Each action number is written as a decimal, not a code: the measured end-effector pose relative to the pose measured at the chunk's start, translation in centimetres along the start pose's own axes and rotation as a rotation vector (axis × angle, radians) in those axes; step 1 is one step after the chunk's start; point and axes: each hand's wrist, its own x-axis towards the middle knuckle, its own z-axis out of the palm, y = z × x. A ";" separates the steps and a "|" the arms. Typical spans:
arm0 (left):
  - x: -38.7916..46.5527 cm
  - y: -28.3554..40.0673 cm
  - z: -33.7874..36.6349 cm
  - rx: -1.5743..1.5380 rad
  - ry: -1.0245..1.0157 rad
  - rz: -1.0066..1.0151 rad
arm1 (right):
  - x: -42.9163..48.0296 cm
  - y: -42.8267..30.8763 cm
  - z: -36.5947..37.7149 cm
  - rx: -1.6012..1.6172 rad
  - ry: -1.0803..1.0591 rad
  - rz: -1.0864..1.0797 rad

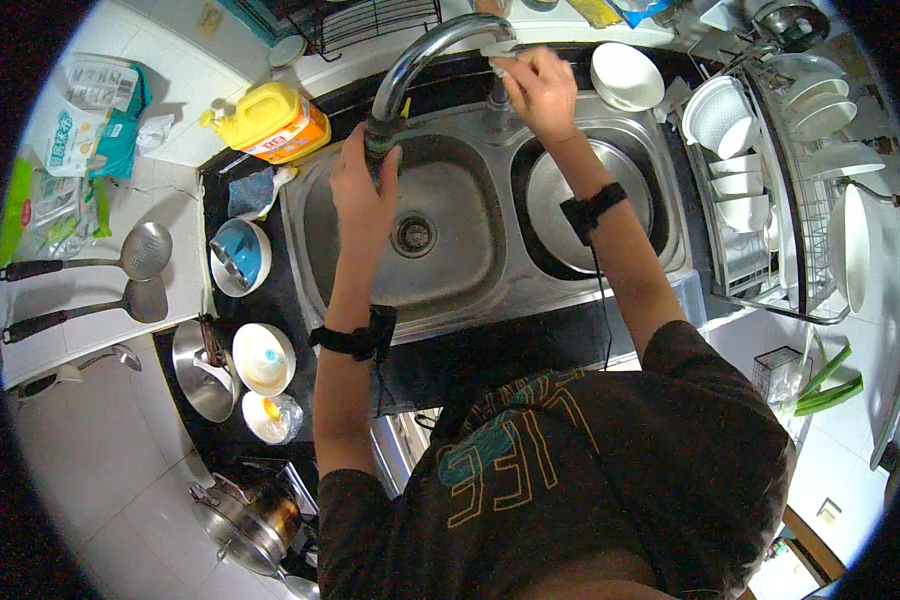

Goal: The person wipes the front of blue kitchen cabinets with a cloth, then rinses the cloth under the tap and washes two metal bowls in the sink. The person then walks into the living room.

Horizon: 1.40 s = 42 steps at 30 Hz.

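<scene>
A curved chrome faucet [436,46] arches over the double-bowl stainless steel sink [450,277]. My left hand [361,184] grips the dark end of the faucet's spout, above the left bowl with its round drain strainer [414,235]. A small white cloth or wipe [500,49] is pinched in my right hand [546,88], against the faucet neck near its base. My right fingers are slightly blurred, and they hide part of the cloth. Below my right forearm, a round metal pan or lid [570,202] lies in the right bowl.
A yellow detergent jug [274,124] and a blue-grey cloth [252,193] sit left of the sink. Stacked bowls [263,358] line the counter's left side. A white bowl [627,76] stands behind the right bowl. To the right is a loaded dish rack [799,247]. A steel pot [244,517] is lower left.
</scene>
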 end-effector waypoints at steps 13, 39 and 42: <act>-0.2 0.3 0.0 -0.007 -0.017 -0.072 | 3.0 -0.2 -1.2 0.032 0.037 -0.029; 0.2 0.5 -0.4 -0.029 -0.053 -0.062 | -14.7 -0.7 8.1 0.121 -0.470 0.662; 0.2 0.8 -1.0 -0.131 -0.100 -0.091 | -14.8 -0.1 8.3 0.205 -0.476 0.825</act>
